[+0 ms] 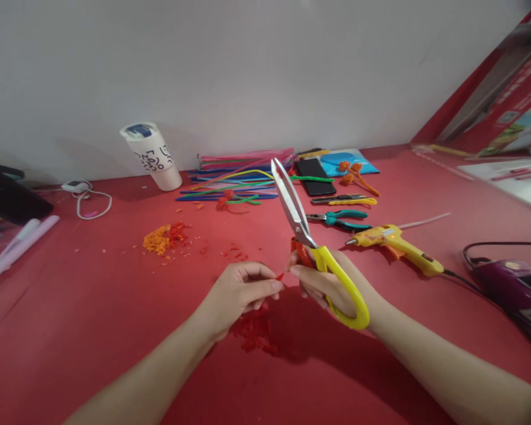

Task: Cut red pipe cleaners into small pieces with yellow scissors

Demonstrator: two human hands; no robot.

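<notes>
My right hand (331,283) grips yellow-handled scissors (312,239) with the blades pointing up and away, nearly closed. That same hand also holds a red-orange pipe cleaner piece (301,254) against the handle. My left hand (243,289) is pinched on a tiny red piece (279,276) that sits between the two hands' fingertips. Below the hands lies a small heap of red fuzzy clippings (254,330) on the red table (115,330).
An orange and red clipping pile (163,238) lies to the left. Behind are coloured pipe cleaners (239,177), a white paper cup (153,154), a black phone (315,176), teal pliers (343,218), a yellow glue gun (398,247) and a purple device (511,283) at right.
</notes>
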